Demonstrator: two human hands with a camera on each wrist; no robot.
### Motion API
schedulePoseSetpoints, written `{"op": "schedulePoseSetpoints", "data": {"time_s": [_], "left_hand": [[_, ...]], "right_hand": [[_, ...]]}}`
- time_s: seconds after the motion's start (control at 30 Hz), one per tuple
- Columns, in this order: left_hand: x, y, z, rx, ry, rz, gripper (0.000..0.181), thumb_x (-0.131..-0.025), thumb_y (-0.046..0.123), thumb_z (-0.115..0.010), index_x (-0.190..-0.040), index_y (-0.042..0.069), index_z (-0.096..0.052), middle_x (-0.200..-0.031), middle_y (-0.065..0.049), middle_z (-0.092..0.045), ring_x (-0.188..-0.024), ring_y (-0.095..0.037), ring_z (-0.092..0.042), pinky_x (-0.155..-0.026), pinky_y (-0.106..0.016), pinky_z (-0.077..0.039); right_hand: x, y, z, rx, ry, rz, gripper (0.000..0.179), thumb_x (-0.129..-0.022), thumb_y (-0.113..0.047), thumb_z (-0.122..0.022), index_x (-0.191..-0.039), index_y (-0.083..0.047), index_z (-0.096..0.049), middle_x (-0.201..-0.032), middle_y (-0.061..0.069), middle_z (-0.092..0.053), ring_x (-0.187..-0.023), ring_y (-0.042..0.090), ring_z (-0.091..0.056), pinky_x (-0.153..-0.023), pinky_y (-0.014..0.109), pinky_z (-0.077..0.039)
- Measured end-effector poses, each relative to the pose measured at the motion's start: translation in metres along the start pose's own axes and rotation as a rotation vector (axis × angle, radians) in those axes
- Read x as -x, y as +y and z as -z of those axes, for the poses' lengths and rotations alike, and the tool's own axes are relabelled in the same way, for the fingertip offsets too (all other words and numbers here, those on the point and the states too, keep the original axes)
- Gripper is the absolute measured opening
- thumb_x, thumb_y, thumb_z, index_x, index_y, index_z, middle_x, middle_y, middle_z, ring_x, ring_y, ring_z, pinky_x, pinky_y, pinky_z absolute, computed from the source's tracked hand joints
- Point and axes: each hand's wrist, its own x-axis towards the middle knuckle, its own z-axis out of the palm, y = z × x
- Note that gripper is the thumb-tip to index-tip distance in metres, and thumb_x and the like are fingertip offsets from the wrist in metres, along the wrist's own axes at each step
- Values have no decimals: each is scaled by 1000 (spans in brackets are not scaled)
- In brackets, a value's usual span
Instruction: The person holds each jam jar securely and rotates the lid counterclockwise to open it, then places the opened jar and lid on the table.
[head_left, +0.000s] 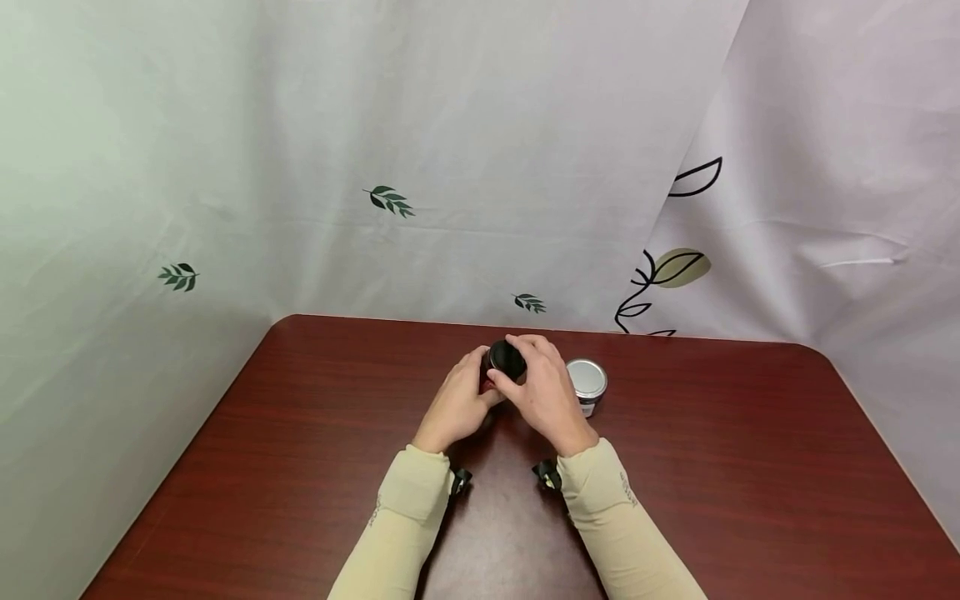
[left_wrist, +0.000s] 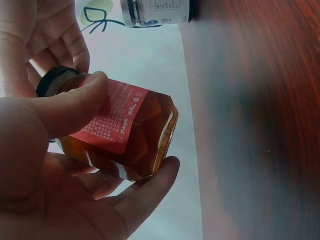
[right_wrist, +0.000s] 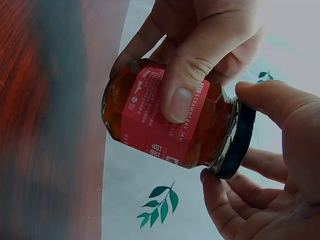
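Observation:
A glass jar of strawberry jam (right_wrist: 204, 135) with a red label is held up over the table by both hands. My left hand (head_left: 459, 402) grips its body, the thumb lying across the label and the other fingers around the far side. At the top, my right hand (head_left: 546, 392) pinches the black lid (right_wrist: 240, 142) between thumb and fingers. The lid sits on the jar's neck. In the left wrist view the jar's amber base (left_wrist: 160, 137) points away from the left palm, close to a fingertip.
A second jar with a silver lid (head_left: 587, 378) stands on the table just right of my right hand; the left wrist view shows its pale label (left_wrist: 160, 10). The reddish-brown table (head_left: 315, 433) meets a white leaf-patterned cloth (head_left: 450, 267) at its back edge.

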Motion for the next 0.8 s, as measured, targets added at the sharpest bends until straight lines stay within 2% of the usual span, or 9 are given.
{"op": "schedulePoseSetpoints", "data": {"time_s": [0.17,0.43,0.8], "left_hand": [[0,1,0,3,-9,6,56,-96,17,-70,-143,-1,-46,-134,-17,-56,-122,-30,-55,-101,-47,-46],[-2,-1,-1,3,1,-5,44,-94,16,-73,-133,5,-54,-119,-10,-60,-109,-24,-59,-95,-42,-49],[0,-1,0,-12,-4,16,48,-94,18,-73,-135,3,-52,-123,-12,-60,-114,-25,-59,-98,-44,-48]], "right_hand": [[-1,1,2,5,1,15,53,-87,-24,-81,-130,2,-65,-123,16,-64,-118,33,-57,-100,46,-46],[0,1,4,2,-16,30,53,-86,-21,-81,-132,1,-64,-125,16,-63,-119,32,-58,-100,46,-47],[0,0,5,-14,-41,27,52,-86,-18,-80,-132,0,-64,-128,16,-62,-120,32,-58,-100,46,-47]]}}
